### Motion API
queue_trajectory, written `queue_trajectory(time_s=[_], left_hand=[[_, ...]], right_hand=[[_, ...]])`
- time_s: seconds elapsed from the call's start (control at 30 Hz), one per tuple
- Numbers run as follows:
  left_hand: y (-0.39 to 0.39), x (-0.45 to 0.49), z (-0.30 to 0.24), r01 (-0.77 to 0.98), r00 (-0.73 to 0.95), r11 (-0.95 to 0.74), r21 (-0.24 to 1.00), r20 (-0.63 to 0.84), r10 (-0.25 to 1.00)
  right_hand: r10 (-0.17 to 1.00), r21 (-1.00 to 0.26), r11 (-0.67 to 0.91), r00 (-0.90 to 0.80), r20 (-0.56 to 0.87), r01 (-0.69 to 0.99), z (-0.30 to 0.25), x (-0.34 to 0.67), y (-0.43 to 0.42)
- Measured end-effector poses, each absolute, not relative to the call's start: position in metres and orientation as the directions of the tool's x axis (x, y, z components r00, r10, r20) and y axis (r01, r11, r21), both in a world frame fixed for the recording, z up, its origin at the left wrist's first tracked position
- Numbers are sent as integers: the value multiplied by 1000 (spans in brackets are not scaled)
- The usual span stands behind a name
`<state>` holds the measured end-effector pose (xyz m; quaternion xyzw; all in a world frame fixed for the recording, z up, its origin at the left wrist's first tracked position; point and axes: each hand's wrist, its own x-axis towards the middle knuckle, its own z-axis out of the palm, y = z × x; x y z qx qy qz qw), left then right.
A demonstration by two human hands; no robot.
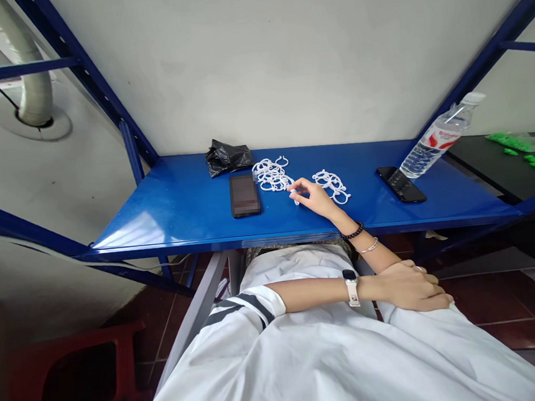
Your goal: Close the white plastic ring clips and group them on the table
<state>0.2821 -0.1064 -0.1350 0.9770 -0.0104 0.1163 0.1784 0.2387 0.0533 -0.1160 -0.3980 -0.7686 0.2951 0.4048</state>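
My right hand (315,199) is over the blue table (194,222), thumb and fingertips pinched on a small white plastic ring (294,197). Most of that ring is hidden by the fingers. Just beyond it lies a tangled heap of white plastic rings (272,176), open-ended like curtain rings. A smaller group of the same rings (334,185) sits to the right of the hand. My left hand (408,285) is laid across my right arm near the elbow, fingers close together and stretched over it, with no object in it.
A dark tablet-like device (244,196) lies left of the heap, with a crumpled black plastic bag (229,157) behind it. Toward the right are a black phone (401,184) and a tilted water bottle (444,135). Blue frame posts (132,147) flank the table; a red stool (125,369) stands lower left.
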Motion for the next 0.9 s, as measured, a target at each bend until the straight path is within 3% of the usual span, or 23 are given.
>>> queue_trajectory(time_s=[0.23,0.9], left_hand=[[-110,278,-138,-56,936,-984,171,352,8],[-105,279,-138,-66,942,-983,170,335,-5]], right_hand=[[835,-768,532,-371,406,356,-116,238,55],[837,-761,534,-360,412,369,-106,231,52]])
